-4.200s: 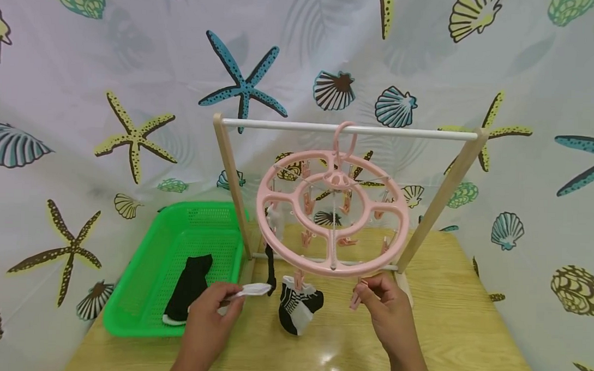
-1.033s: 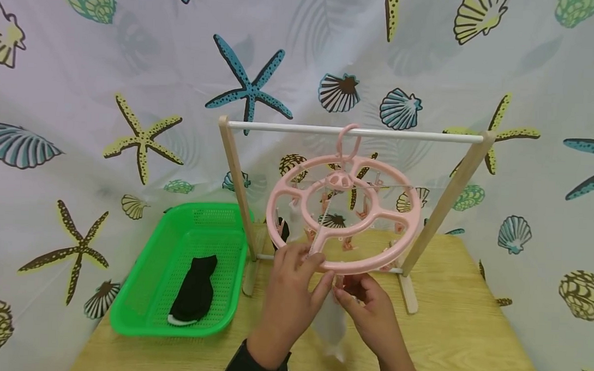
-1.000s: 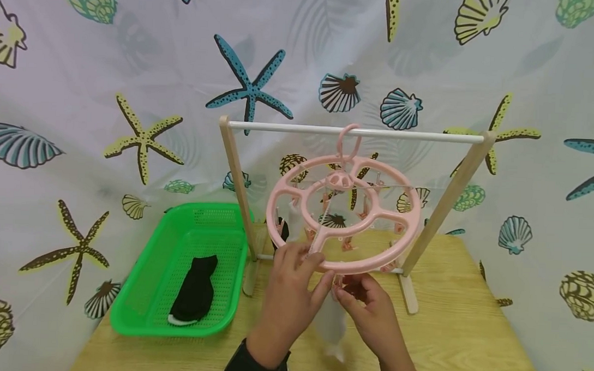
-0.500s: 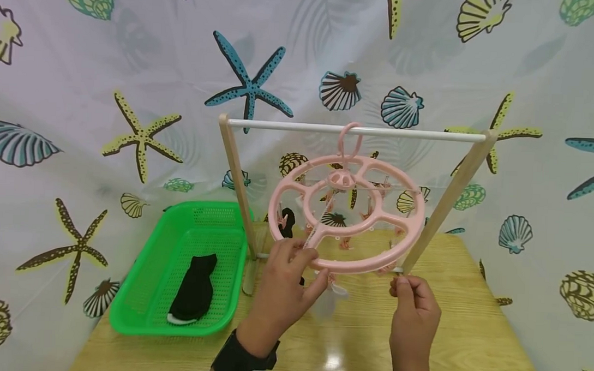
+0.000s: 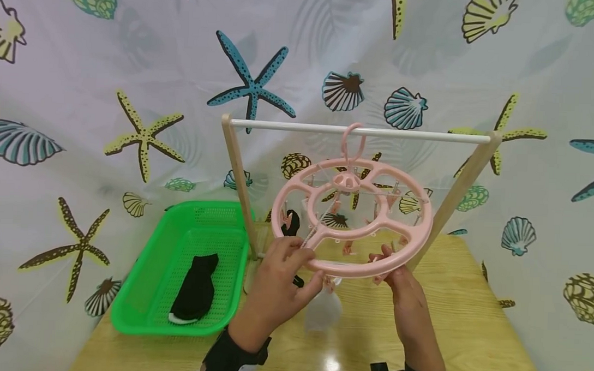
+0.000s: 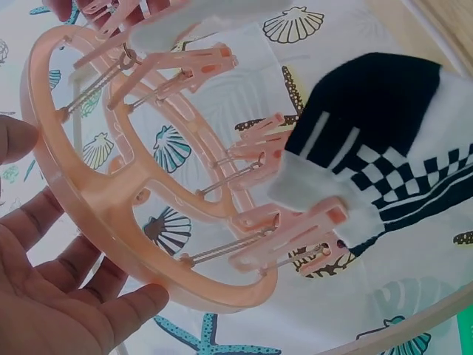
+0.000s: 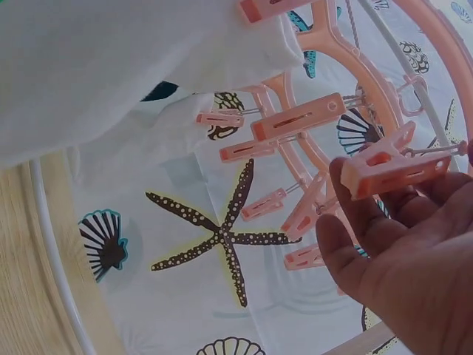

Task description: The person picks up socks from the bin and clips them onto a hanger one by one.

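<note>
My left hand (image 5: 279, 283) holds the near-left rim of a pink round clip hanger (image 5: 367, 271), fingers above and thumb below. In the left wrist view its fingers (image 6: 74, 259) lie spread along the outer edge. My right hand (image 5: 406, 290) is at the near-right rim. A pink clothespin (image 7: 399, 174) lies against its loosely bent fingers in the right wrist view. From a near clip hangs a white sock (image 5: 323, 312), also large in the right wrist view. A black-and-white checked sock (image 6: 377, 133) hangs clipped in the left wrist view.
The hanger hooks over the white bar (image 5: 289, 126) of a wooden stand (image 5: 236, 172). Left of it, a green basket (image 5: 136, 289) contains a black sock (image 5: 194, 291). More pink clothespins (image 7: 299, 118) dangle under the ring. A patterned cloth (image 5: 159, 55) rises behind the wooden table (image 5: 474, 322).
The white sock, earlier in my left hand, now hangs from the ring. My left hand has moved onto the rim. The hanger has turned, and my right hand has left the sock, moving right.
</note>
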A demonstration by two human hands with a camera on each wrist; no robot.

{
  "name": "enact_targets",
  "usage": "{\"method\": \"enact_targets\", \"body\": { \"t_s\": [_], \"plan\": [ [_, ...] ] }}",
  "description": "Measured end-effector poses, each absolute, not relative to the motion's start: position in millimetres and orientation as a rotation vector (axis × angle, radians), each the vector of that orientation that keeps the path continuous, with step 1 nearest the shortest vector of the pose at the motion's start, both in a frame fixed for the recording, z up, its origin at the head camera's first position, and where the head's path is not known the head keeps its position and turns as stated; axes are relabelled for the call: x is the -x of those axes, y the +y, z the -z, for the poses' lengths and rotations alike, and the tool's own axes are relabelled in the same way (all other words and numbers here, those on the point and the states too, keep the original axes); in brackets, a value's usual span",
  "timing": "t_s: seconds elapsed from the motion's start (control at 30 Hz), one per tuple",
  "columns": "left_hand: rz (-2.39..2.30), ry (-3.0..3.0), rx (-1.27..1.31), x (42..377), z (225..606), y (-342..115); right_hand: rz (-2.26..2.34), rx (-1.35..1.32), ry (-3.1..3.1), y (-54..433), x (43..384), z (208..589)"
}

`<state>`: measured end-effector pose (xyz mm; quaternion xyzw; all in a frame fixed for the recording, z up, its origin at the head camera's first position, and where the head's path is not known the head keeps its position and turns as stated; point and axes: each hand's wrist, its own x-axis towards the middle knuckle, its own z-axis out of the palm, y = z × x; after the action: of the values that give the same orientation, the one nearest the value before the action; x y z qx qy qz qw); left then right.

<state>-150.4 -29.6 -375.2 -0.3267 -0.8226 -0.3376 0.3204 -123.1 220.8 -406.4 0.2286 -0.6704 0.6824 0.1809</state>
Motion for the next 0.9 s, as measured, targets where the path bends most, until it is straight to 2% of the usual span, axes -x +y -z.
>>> {"method": "enact_targets", "body": {
  "t_s": [0.13,0.37,0.9],
  "plan": [
    [0.866,-2.145,0.872,153,374,-31,-1.907,-0.636,-1.917,218,121,407],
    [0.839,-2.155,0.879,157,374,-36,-1.841,-0.329,-2.107,215,115,406],
    [0.825,-2.163,0.991,169,375,-50,-1.828,-0.074,-2.225,205,103,406]
  ]
}}
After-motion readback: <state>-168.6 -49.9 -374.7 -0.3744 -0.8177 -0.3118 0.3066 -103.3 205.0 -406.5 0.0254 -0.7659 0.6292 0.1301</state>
